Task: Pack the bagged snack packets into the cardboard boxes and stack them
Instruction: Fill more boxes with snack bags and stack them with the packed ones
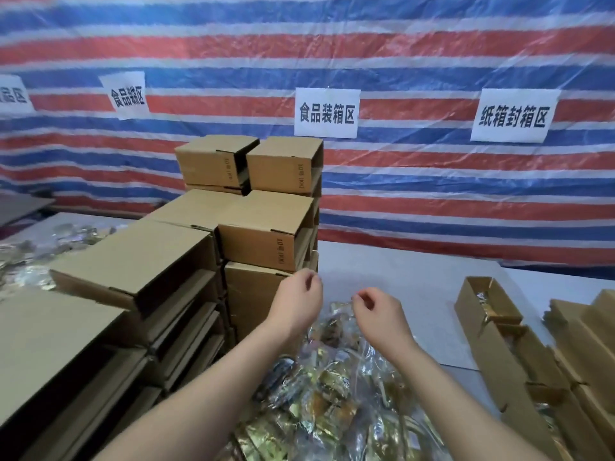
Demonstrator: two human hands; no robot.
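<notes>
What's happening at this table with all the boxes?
A person is packing snacks. Both hands, left and right, pinch the top of a clear bag of snack packets in front of them. Closed cardboard boxes are stacked on the left; open boxes wait on the right.

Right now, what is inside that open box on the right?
The open box holds shiny gold snack packets near its far end; its cardboard walls hide anything deeper.

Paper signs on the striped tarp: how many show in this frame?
4: one cut off at the left edge, one curled left of centre, one above the box stack, one at right.
</notes>
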